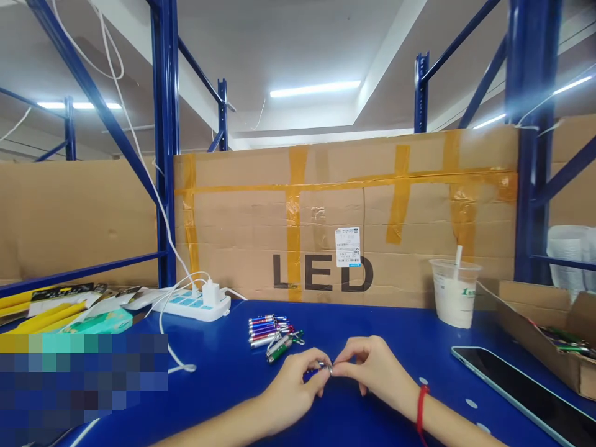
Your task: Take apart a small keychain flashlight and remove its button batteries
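My left hand (298, 379) is closed around a small blue metal mini flashlight (311, 374), most of which the fingers hide. With thumb and forefinger pinched together, my right hand (372, 366) grips the silvery end of the same flashlight; the exact part is too small to make out. A red cord (421, 410) circles the right wrist. Just beyond the left hand lies a pile of mini flashlights (267, 328) in blue, red and silver, with a green one (279, 351) and a metal clip at its near side.
A power strip (195, 305) with white cables lies left, beside yellow and teal packages (102, 320). On the right are a drink cup (455, 295), a phone (516, 388), an open carton (559, 347) and several small pale discs (471, 403). A cardboard panel (251, 223) stands behind.
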`<state>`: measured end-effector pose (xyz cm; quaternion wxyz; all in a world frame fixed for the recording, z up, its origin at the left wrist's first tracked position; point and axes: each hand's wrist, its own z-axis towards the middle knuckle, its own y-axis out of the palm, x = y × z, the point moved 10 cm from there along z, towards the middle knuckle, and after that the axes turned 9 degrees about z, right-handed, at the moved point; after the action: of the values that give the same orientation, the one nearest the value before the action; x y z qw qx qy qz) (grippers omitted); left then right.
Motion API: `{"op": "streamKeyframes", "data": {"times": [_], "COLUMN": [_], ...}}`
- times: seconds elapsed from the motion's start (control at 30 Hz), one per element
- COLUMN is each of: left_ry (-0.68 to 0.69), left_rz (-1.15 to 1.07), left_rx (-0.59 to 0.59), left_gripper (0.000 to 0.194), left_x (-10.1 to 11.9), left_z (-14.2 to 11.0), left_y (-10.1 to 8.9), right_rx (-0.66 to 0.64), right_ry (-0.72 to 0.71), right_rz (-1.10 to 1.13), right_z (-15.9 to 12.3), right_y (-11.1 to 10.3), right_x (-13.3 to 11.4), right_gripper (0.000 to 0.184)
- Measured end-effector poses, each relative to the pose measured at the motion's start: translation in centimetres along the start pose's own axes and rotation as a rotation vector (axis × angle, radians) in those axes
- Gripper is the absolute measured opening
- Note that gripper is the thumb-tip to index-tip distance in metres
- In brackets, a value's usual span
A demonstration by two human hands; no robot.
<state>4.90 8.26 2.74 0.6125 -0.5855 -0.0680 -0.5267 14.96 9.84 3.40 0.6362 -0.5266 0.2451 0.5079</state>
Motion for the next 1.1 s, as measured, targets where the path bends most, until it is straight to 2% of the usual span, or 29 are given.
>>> {"op": "streamKeyframes", "data": {"times": [0.33,0.57,0.8,1.1], "left_ry": [0.021,0.062,0.070,0.108], "left_rz": [0.059,0.130,0.151,0.160], "left_rx": [0.006,0.022,0.005,0.043], "left_gripper": [0.022,0.024,0.020,0.012], "left_x": [0.2,1.1,0.7,1.0], "left_z": [0.0,-0.2,-0.1,-0.2], "left_y": [0.1,-0.3,0.1,-0.4], "right_rx": [-0.004,-0.057,-0.099,-0.054], "right_ry": [0.049,0.175,0.198,0.286], "right_rz": [-0.103,0.146,0.210,0.295], "right_z": [0.0,0.0,-0.2,-1.0], "right_y": [-0.1,0.7,1.0,1.3], "right_x": [0.6,1.6,2.3,1.9], "right_gripper": [0.035,0.040,0.041,0.043]}}
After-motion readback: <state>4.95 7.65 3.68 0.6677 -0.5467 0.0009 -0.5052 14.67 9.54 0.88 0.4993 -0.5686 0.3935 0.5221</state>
